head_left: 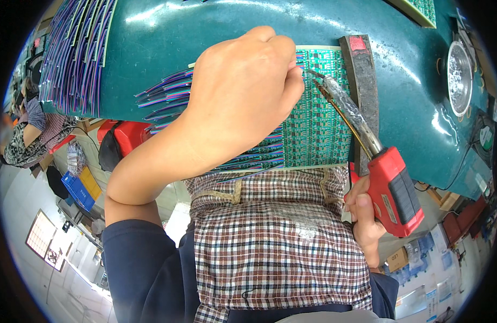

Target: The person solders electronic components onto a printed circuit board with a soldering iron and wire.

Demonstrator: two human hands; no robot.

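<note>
A green panel of many small circuit boards point(319, 126) lies at the table's near edge. Bundles of thin blue, purple and pink wires point(165, 97) fan out from its left part. My left hand point(243, 89) is closed over the panel's upper middle, thumb and fingers pressed together; whatever they pinch is hidden behind the hand. In my right hand point(365, 215) is a red and black soldering gun point(391, 188), gripped by its handle. Its long metal barrel slants up and left, and the dark tip point(314, 73) is above the boards, just right of my left fingers.
A dark curved bar point(364, 91) with a red patch lies along the panel's right edge. Stacked wired boards point(78, 56) lie at far left on the green table point(151, 40). A metal bowl point(459, 78) stands at right; another board stack point(421, 11) is at upper right.
</note>
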